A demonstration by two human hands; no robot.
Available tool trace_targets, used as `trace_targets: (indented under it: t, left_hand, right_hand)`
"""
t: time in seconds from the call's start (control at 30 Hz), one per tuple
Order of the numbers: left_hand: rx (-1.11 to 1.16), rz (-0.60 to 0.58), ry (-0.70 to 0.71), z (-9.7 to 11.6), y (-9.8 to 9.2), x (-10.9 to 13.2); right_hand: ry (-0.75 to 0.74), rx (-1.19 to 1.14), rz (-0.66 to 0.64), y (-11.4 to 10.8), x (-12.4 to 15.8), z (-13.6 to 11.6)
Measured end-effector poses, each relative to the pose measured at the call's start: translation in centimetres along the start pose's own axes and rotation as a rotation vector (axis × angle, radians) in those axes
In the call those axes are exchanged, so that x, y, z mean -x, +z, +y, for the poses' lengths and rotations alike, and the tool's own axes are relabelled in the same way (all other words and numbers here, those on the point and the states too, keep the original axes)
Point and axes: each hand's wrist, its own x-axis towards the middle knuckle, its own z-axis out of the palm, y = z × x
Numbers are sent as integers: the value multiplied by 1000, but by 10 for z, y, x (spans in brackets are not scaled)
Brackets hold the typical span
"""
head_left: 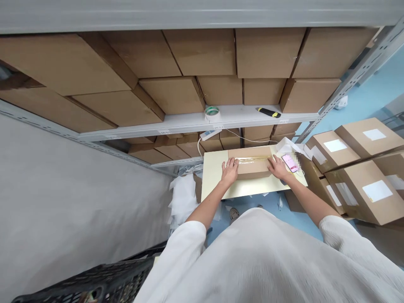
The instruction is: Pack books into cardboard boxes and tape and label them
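A cardboard box [253, 168] lies on a small pale yellow table [217, 190], with a glossy strip of clear tape [251, 160] along its top. My left hand [230, 170] rests on the left end of the box, fingers stretched over the top near the tape's end. At the opposite end my right hand [277, 167] touches the box's right edge, its fingers extended and slightly bent. Neither hand is wrapped round anything. Just right of my right hand lies a phone [291, 163] with a lit pink screen.
Shelves ahead hold several cardboard boxes [202, 52]. A tape roll [212, 112] and a yellow-black box cutter [269, 112] lie on the shelf edge. Labelled boxes [375, 176] stack at right. White sheets [183, 198] pile left of the table; a black crate [120, 277] stands lower left.
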Motion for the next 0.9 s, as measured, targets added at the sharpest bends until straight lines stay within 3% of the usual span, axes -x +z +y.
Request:
trace_targets:
  t: [0.13, 0.3, 0.5, 0.63, 0.9]
  left_hand:
    - [-6, -38, -6, 2, -4, -1]
    - [-37, -90, -25, 4, -5, -5]
    - [-108, -109, -27, 7, -4, -7]
    - [-134, -99, -46, 10, 0, -6]
    - [-157, -144, -85, 13, 1, -8]
  right_hand:
    - [39, -135, 52, 8, 5, 10]
    - [191, -265, 185, 15, 33, 54]
    - [510, -274, 77, 34, 76, 106]
    - [479, -296, 36, 46, 84, 115]
    - [482, -175, -38, 75, 67, 112]
